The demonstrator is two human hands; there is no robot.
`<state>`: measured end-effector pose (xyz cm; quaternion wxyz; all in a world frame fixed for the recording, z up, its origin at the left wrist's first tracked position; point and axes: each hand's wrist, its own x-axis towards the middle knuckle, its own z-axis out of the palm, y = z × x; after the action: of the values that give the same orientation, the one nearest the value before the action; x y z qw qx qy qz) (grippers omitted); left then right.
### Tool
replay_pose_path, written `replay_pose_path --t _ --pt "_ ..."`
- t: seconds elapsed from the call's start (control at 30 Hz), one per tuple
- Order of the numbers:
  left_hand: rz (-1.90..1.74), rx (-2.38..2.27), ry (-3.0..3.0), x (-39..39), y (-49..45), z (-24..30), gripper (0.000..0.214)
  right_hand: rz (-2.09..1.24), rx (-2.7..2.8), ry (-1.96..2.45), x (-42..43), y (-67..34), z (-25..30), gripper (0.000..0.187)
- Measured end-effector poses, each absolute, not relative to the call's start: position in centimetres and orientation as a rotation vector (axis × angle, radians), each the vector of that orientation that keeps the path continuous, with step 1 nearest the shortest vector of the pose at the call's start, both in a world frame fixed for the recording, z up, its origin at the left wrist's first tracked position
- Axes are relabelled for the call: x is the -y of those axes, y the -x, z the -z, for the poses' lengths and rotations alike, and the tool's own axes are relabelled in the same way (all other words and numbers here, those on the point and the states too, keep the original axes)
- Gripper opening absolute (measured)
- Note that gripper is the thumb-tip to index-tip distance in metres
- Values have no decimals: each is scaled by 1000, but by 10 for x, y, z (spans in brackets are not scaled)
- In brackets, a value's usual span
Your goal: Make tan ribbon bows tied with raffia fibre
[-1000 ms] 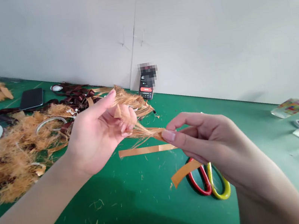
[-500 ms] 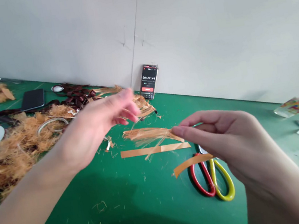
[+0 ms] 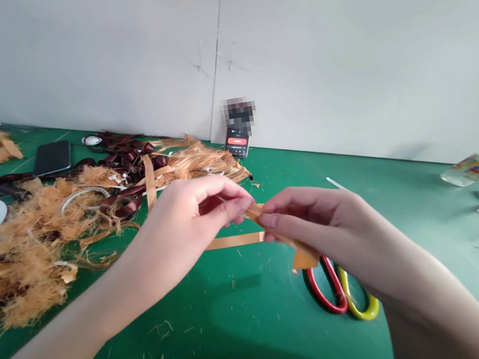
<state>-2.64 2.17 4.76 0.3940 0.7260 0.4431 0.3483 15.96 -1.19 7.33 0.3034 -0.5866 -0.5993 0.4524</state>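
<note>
My left hand [image 3: 203, 218] and my right hand [image 3: 319, 224] meet over the middle of the green table [image 3: 193, 344]. Both pinch an orange-tan ribbon piece [image 3: 253, 211] between thumb and fingers. Its loose end [image 3: 305, 258] hangs below my right fingers, and the part at my left fingertips is mostly covered. Beneath the hands a flat tan ribbon strip [image 3: 233, 241] lies on the table, its right end hidden. Under my right hand are scissors with one red and one yellow handle [image 3: 363, 305]; their blades are largely concealed.
Frayed tan fibre [image 3: 27, 249] is heaped at the left with dark brown ribbon [image 3: 119, 153]. A bundle of tan strands [image 3: 200, 158] lies farther back. One phone [image 3: 237, 143] leans on the white wall [image 3: 317, 70]; another dark phone [image 3: 52, 158] lies left. A colourful packet [image 3: 473, 170] sits right.
My left hand has moved right and closed its fingers on the ribbon piece at my right fingertips. The frayed strands that stretched left from my right hand are now hidden.
</note>
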Motion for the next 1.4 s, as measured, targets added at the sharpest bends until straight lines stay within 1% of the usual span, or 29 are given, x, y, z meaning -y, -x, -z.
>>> replay_pose_path --t 0.1,0.2,0.23,0.33,0.5,0.63,0.73,0.9,1.0,1.23,1.4 --pt "-916 -1106 -1623 -22 24 -50 21 -1107 1575 1574 10 -159 -71 15" --pt "-876 -1050 -1441 -20 21 -50 44 -1199 1530 1553 9 -159 -69 14" --pt "-874 -1043 -1402 -20 21 -50 46 -1251 1514 1538 9 -159 -69 14" --pt "-932 -1041 -1364 -20 19 -47 38 -1321 1502 1537 10 -159 -67 14" --pt "-982 -1026 -1469 -20 20 -40 31 -1158 1645 1636 13 -155 -66 15" --pt "-970 -1058 -1702 -15 18 -40 18 -1062 1746 1665 17 -148 -69 14" --pt "-1000 -1142 -2000 -10 14 -43 20 -946 1795 1693 20 -144 -71 15" --pt "-1203 -1232 -2398 -9 13 -41 24 -824 1807 1772 26 -141 -75 16" --pt "-1229 -1316 -2504 -12 14 -37 25 -838 1804 1762 29 -140 -75 17" --pt "-1088 -1453 -2592 -22 20 -38 26 -997 1710 1770 31 -142 -74 15" --pt "-1067 -1386 -2550 -26 27 -41 21 -1029 1700 1777 32 -143 -77 14"
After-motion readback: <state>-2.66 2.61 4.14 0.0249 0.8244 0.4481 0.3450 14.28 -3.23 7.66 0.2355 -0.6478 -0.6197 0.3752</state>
